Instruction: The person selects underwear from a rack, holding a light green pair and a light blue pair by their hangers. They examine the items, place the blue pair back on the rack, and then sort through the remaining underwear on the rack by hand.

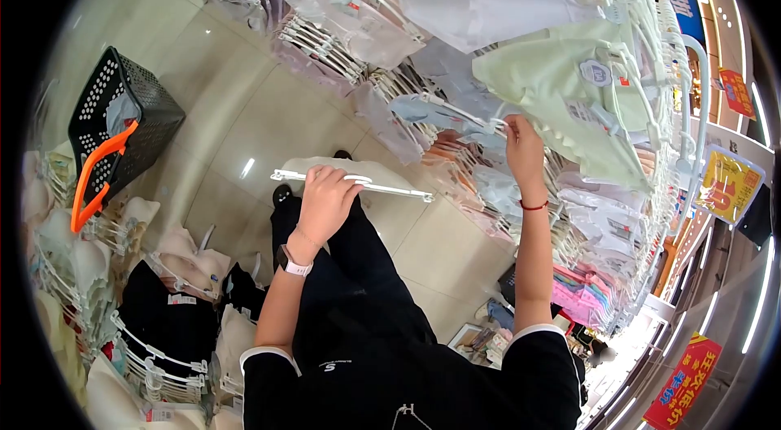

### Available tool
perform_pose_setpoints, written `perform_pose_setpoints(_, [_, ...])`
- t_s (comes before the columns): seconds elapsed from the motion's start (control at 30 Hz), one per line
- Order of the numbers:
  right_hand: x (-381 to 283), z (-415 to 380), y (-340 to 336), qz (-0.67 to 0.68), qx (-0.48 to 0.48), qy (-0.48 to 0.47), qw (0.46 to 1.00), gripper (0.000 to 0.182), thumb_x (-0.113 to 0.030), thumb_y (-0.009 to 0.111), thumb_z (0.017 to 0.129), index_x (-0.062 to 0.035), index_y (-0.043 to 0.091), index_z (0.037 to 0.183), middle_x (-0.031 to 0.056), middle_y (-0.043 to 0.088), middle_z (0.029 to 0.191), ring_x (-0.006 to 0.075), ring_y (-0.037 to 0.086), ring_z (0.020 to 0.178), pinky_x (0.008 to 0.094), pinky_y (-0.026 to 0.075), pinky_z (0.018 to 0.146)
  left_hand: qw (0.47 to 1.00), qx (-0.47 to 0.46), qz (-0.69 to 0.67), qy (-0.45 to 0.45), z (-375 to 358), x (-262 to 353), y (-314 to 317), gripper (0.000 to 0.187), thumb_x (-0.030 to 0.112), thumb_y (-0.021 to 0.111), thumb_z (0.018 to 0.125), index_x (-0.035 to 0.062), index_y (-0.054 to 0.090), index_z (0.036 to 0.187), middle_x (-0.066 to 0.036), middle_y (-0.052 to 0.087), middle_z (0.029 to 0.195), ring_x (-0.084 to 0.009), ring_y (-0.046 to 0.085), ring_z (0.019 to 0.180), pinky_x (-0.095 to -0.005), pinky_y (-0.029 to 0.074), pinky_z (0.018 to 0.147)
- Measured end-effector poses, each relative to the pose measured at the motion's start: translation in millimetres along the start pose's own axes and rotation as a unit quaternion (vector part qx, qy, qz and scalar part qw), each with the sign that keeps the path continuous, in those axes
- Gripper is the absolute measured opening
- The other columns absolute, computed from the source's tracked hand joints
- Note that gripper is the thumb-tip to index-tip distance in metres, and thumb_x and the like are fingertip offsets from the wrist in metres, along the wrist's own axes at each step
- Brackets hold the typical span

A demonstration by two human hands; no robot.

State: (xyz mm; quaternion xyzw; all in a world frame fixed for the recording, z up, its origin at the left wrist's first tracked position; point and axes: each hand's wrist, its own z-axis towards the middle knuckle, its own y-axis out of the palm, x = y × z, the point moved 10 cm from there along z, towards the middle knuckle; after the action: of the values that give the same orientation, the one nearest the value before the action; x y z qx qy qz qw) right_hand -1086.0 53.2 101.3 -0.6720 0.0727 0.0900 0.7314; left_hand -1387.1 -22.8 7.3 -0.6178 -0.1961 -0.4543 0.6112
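Observation:
My left hand is closed on a white clip hanger, held out in front of my legs. A cream-coloured garment shows just behind that hanger and appears to hang from it. Farther right, my right hand pinches the hook end of another white clip hanger. Pale blue underpants hang from this one, beside the rack. Close to my right hand, light green underpants with a scalloped edge hang on the rack.
Racks packed with hung underwear run along the far and right sides. A black basket with an orange handle stands on the tiled floor. Bras on hangers fill the lower left. A yellow price sign hangs at right.

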Motion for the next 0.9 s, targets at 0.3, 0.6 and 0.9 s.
perform_pose_setpoints(0.3, [-17.2, -30.7, -6.8, -0.011, 0.048, -0.045, 0.998, 0.011, -0.003, 0.050, 0.082, -0.0039, 0.054, 0.092, 0.0133, 0.056, 0.086, 0.0335, 0.055, 0.079, 0.0384, 0.044, 0.064, 0.998, -0.004, -0.012, 0.068, 21.1, 51.4, -6.5, 0.008, 0.015, 0.065, 0.073, 0.0089, 0.066, 0.079, 0.000, 0.056, 0.074, -0.0185, 0.051, 0.075, -0.0321, 0.036, 0.077])
perform_pose_setpoints(0.6, [20.9, -86.1, 41.8, 0.012, -0.097, -0.015, 0.995, 0.014, -0.005, 0.051, 0.081, -0.0066, 0.055, 0.094, 0.0126, 0.057, 0.089, 0.0331, 0.056, 0.083, 0.0383, 0.045, 0.068, 0.994, -0.035, -0.045, 0.089, 58.6, 105.6, 0.0, 0.010, 0.016, 0.063, 0.076, 0.0103, 0.066, 0.084, -0.002, 0.056, 0.073, -0.0198, 0.052, 0.075, -0.0317, 0.035, 0.074])
perform_pose_setpoints(0.9, [85.8, -204.4, 80.7, 0.034, -0.022, 0.155, 0.987, 0.010, -0.005, 0.047, 0.083, -0.0046, 0.051, 0.092, 0.0136, 0.056, 0.084, 0.0339, 0.056, 0.076, 0.0422, 0.045, 0.065, 0.990, -0.126, -0.056, 0.037, 135.6, 116.3, 87.7, 0.021, 0.023, 0.065, 0.076, 0.0050, 0.063, 0.088, -0.009, 0.064, 0.079, -0.0267, 0.058, 0.067, -0.0352, 0.041, 0.068])
